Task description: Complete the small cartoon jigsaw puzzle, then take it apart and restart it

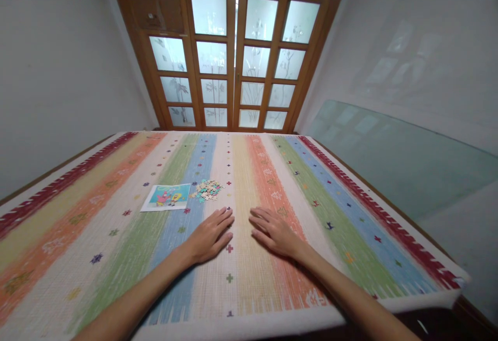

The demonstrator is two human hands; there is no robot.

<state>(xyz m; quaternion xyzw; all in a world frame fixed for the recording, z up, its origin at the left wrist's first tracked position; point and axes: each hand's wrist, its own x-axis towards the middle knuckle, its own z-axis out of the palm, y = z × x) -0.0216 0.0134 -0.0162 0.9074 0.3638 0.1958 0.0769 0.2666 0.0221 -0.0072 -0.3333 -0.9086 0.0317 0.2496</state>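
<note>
A printed picture card (166, 197) lies left of centre on the striped cloth (350, 211) covering the worktop, with a heap of loose puzzle pieces (207, 189) just beside it. Nearer the front edge, the left hand (210, 235) rests flat, fingers spread, palm down on the cloth, holding nothing. The right hand (273, 232) lies likewise flat and empty, close beside the left, not touching it.

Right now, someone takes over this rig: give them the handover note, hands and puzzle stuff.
Left hand: flat on the striped cloth, palm down, holding nothing.
Right hand: the same, beside it, fingers spread, apart from the left.
Puzzle pieces: loose heap beyond the left hand, untouched.
Picture: cartoon print lying flat, left of the heap.
Done: nothing joined that shows.
Left: all pieces are still in the heap.
</note>
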